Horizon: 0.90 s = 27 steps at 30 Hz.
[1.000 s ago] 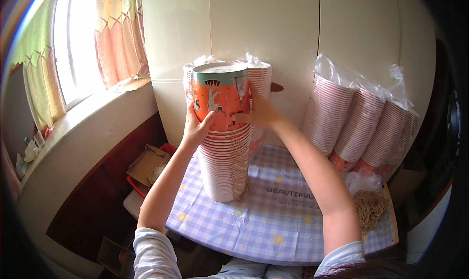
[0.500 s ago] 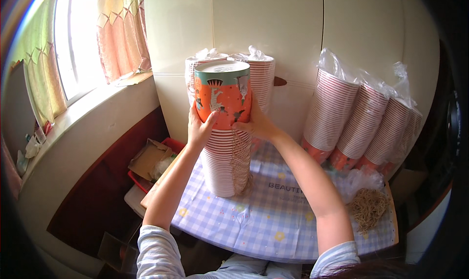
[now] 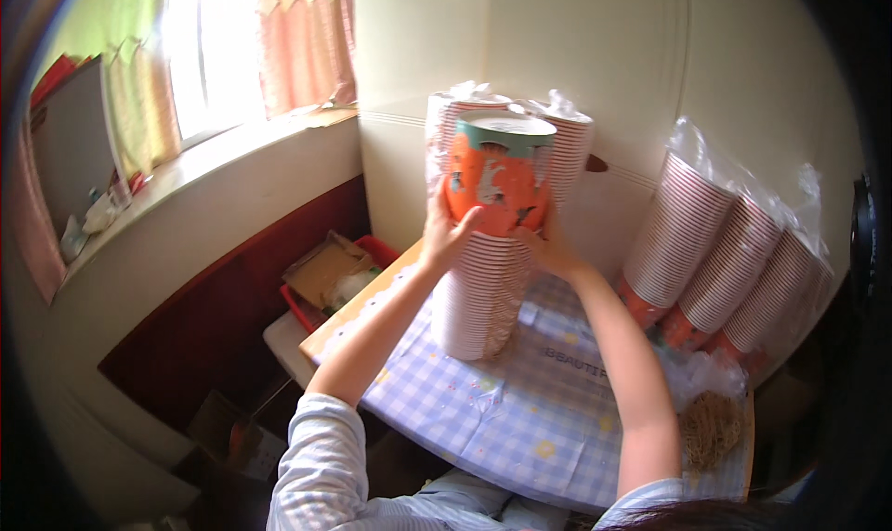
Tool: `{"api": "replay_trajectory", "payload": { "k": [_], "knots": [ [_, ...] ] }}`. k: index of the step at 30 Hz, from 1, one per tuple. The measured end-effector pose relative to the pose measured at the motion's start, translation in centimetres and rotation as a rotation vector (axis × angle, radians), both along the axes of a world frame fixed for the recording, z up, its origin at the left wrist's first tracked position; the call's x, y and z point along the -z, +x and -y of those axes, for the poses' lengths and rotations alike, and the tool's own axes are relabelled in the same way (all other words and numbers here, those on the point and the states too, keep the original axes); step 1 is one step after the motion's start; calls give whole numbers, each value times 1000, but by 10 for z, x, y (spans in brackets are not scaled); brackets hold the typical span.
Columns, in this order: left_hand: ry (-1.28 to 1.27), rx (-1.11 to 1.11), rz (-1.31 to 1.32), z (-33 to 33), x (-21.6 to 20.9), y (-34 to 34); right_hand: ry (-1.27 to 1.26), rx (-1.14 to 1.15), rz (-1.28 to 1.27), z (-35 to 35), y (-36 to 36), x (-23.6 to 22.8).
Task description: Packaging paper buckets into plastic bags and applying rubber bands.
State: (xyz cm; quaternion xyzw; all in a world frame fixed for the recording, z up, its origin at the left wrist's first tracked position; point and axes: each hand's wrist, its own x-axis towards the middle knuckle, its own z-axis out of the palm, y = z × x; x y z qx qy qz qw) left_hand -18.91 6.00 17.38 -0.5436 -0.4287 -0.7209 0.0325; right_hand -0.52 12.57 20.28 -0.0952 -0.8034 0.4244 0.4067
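Observation:
In front of me a tall stack of nested paper buckets (image 3: 467,299) stands upside down on the table. The uppermost one is an orange paper bucket (image 3: 494,185) with animal pictures, a green band and a pale base facing up. My left hand (image 3: 450,236) is wrapped round its left side, low down, with the thumb across the front. On the opposite side my right hand (image 3: 556,248) grips it near the rim, its fingers partly hidden behind. Tan strands seem to run down the right side of the stack, blurred.
Behind stand plastic-wrapped bucket stacks (image 3: 572,159); more wrapped stacks (image 3: 676,234) lean at the right. A bundle of tan rubber bands or twine (image 3: 714,429) lies on the checked tablecloth (image 3: 483,415). A red crate (image 3: 376,249) with cardboard sits left of the table, below the window.
My view has swung left, so the whole scene sits further right, with more of the window side showing. Both hands remain on the orange bucket atop the stack.

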Motion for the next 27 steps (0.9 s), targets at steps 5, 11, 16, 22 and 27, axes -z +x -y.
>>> {"api": "replay_trajectory", "payload": {
  "k": [5,11,16,22,27],
  "knots": [
    [-161,115,77,14,63,-1,171,239,112,4,42,64],
    [-510,-78,-19,34,198,-74,279,395,734,61,127,155],
    [-745,-59,-144,42,269,-91,-265,46,274,171,166,149],
    [-604,668,601,14,224,-35,253,-860,-469,240,173,107],
    [-582,685,711,12,213,-30,198,-852,-580,265,189,72]
  ]
}}
